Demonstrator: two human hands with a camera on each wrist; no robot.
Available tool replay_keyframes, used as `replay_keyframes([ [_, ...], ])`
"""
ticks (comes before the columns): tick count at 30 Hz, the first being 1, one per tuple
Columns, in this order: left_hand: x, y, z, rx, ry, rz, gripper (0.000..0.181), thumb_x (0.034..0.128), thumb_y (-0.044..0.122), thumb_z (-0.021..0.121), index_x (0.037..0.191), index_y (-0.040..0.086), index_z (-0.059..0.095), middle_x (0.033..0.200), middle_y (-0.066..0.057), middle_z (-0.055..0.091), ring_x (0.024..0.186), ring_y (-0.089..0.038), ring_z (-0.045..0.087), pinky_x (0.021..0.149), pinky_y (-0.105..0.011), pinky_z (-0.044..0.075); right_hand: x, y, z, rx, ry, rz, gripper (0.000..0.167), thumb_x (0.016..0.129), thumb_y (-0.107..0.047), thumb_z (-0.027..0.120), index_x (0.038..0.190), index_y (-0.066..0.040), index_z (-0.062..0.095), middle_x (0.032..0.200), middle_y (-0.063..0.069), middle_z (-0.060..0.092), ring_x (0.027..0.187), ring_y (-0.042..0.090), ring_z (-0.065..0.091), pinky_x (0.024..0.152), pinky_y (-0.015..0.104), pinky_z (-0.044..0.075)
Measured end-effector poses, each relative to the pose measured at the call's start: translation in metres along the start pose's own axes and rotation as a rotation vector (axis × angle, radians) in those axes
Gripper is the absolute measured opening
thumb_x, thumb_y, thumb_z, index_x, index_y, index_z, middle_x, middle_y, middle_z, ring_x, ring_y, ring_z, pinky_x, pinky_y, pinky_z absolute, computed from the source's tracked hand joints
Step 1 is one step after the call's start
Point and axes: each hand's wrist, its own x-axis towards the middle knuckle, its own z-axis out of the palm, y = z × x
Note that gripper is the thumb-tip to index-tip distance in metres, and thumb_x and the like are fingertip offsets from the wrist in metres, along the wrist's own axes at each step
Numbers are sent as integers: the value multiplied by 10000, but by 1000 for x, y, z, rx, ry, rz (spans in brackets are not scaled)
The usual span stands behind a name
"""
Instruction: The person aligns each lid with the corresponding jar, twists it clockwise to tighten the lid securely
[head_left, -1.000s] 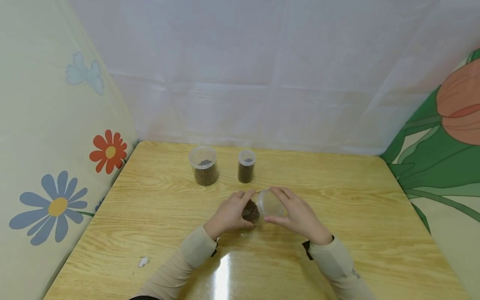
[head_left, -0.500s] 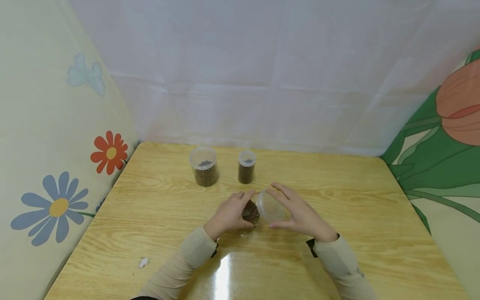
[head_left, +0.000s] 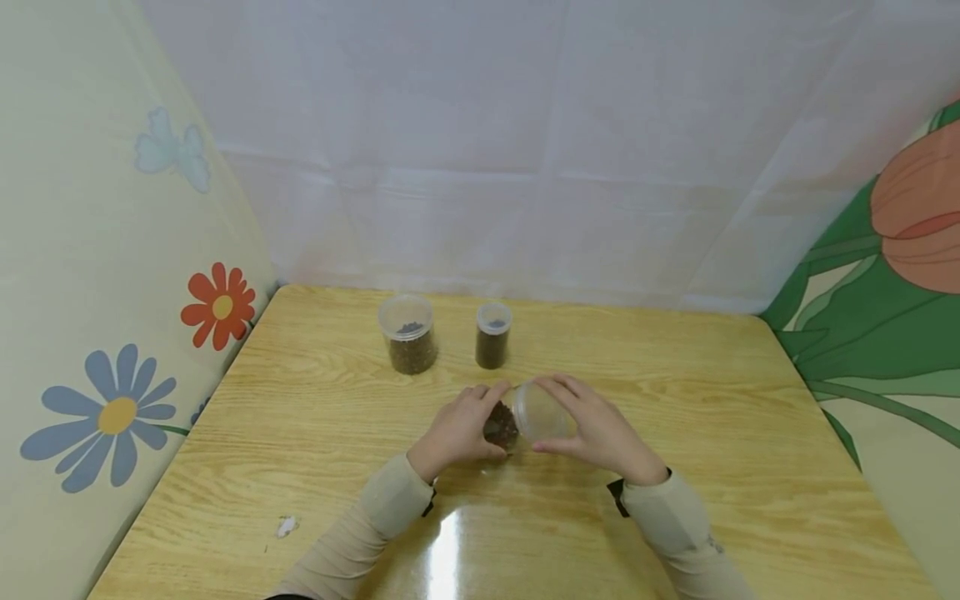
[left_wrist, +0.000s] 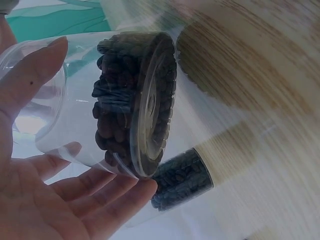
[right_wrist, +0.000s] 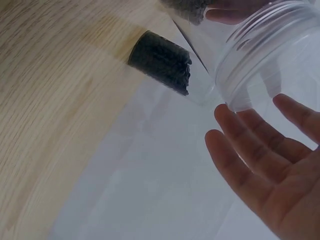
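A clear plastic jar [left_wrist: 82,105] with dark brown beans [left_wrist: 117,95] at its bottom leans to the right, part of its underside showing in the left wrist view. My left hand [head_left: 463,423] grips the jar's body, thumb on one side and fingers on the other. At the jar's top, my right hand [head_left: 603,429] holds the clear lid [head_left: 542,412] between thumb and fingers. The lid's ridged rim [right_wrist: 240,55] shows in the right wrist view, where the thumb is out of sight. Whether the base touches the table cannot be told.
Behind the hands stand a wide clear jar [head_left: 412,350] and a narrow clear jar [head_left: 491,348], both partly filled with dark contents. The wooden table [head_left: 720,400] meets a white cloth [head_left: 480,167] at the back. A white mark [head_left: 287,525] lies at the front left.
The right hand's fingers spread and shifted slightly to the right half a second ago, then came back around the lid. The left hand and jar stay almost in place.
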Motion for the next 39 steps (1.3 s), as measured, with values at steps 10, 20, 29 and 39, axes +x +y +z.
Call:
replay_keyframes([
  [10,-1,-1,0,3,1,2,917,640,326,824,1388,137,329,1222,-148,506,1085,-291,494,794,-443,491,-1,1,0,-13,0,26,837,669,-445,761,1344,-76,430,1284,181,475,1086,368,508,816,513,466],
  [20,-1,0,-1,-5,4,3,912,647,322,822,1390,129,329,1219,-148,507,1078,-292,497,777,-436,496,-2,13,-5,55,-15,-158,854,666,-300,807,1382,-110,381,1413,154,331,1236,363,357,877,544,421],
  [29,-1,-1,0,0,-2,8,912,652,328,818,1392,126,326,1220,-155,505,1083,-297,493,775,-439,496,-1,10,-8,80,-65,-103,774,706,-278,776,1365,-98,412,1366,146,403,1197,358,412,875,529,426],
  [39,-1,-2,1,-12,19,19,923,632,325,830,1384,112,341,1195,-146,516,1057,-283,510,773,-423,496,-2,4,-8,34,-67,-23,737,757,-394,712,1362,-92,419,1310,125,455,1171,322,446,893,491,425],
])
